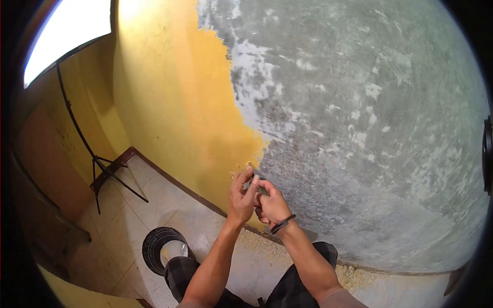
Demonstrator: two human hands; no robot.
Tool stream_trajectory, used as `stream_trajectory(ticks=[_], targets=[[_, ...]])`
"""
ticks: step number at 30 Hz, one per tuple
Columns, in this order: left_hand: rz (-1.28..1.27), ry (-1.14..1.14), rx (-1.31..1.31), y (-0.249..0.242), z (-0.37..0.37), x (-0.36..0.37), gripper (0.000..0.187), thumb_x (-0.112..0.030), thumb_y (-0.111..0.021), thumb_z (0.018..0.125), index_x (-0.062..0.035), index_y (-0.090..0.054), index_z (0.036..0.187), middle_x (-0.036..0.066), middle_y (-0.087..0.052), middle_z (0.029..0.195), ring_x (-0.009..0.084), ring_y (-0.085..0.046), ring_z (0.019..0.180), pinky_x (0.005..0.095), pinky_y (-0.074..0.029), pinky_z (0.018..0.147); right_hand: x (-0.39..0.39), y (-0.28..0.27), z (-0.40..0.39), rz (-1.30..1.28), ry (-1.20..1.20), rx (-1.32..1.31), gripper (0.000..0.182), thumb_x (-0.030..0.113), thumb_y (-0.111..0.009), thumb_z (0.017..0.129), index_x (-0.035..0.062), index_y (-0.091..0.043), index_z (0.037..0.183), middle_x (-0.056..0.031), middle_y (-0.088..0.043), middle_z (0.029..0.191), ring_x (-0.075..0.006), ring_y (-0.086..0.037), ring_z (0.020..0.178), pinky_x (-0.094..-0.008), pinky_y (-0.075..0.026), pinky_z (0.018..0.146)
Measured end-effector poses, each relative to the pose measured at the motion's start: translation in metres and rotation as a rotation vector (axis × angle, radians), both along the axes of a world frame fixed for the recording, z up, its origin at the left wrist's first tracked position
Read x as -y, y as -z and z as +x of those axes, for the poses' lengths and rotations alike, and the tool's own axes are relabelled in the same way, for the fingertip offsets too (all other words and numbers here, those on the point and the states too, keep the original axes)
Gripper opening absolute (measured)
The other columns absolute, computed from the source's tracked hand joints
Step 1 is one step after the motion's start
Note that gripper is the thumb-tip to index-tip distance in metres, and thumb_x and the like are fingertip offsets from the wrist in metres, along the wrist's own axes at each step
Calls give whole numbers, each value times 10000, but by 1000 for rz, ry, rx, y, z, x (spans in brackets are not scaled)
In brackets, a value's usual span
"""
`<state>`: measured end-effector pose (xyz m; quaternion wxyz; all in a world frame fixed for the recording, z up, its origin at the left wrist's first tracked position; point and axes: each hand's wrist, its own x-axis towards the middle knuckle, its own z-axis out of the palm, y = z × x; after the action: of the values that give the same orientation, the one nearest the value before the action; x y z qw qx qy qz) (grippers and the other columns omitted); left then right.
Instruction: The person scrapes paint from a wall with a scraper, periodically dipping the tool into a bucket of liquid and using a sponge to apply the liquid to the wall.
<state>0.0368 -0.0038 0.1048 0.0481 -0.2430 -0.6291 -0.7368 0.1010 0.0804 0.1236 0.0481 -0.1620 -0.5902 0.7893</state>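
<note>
1. The person crouched facing a wall [359, 128], both hands raised to it at the ragged edge where yellow paint [174, 102] met bare grey plaster.
2. Left hand [241, 197]: fingers curled upward, fingertips at the paint edge, thumb side toward the other hand. Its grip was narrow, pinching a small dark tool [255, 180] together with the right hand; the kind of tool could not be told.
3. Right hand [272, 205]: closed around the lower part of the same tool, touching the left hand. A dark band [283, 224] sat on its wrist.
4. The tool lay against the wall, just at the border of the yellow paint and the scraped grey area.
5. Yellowish scrapings [354, 277] lay along the floor at the foot of the wall, and also below the hands.
6. Surroundings: a tiled floor [154, 200]; a dark round container [162, 249] on it near the person's left knee; a black tripod stand [100, 169] in the corner to the left, well apart from the hands.
7. Checked trousers [182, 272] covered both knees.
8. Nothing stood between the hands and the wall.
</note>
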Motion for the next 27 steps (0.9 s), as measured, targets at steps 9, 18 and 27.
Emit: stream_trajectory(ticks=[9, 18, 27], targets=[[-6, 81, -161, 15, -4, -4, 337, -155, -608, 901, 70, -568, 1148, 89, -543, 967, 150, -558, 900, 266, -471, 695, 10, 1, 18, -4, 94, 1, 339, 52, -457, 910, 142, -469, 1237, -2, -461, 631, -64, -353, 366, -245, -244, 293], [46, 94, -89, 4, -1, -6, 357, -155, -606, 898, 77, -558, 1165, 107, -542, 1016, 162, -552, 945, 255, -464, 740, -11, -21, 14, -54, -6, 50, 330, 74, -428, 911, 122, -452, 1237, -2, -439, 654, -46, -328, 386, -211, -241, 309], [-132, 72, -488, 17, 7, -3, 526, 51, -591, 762, 66, -482, 1276, 188, -548, 1128, 300, -568, 1022, 364, -472, 879, -33, -6, 36, -214, -135, -11, 372, 87, -503, 936, 153, -394, 1286, -11, -446, 697, -46, -346, 416, -188, -242, 325]])
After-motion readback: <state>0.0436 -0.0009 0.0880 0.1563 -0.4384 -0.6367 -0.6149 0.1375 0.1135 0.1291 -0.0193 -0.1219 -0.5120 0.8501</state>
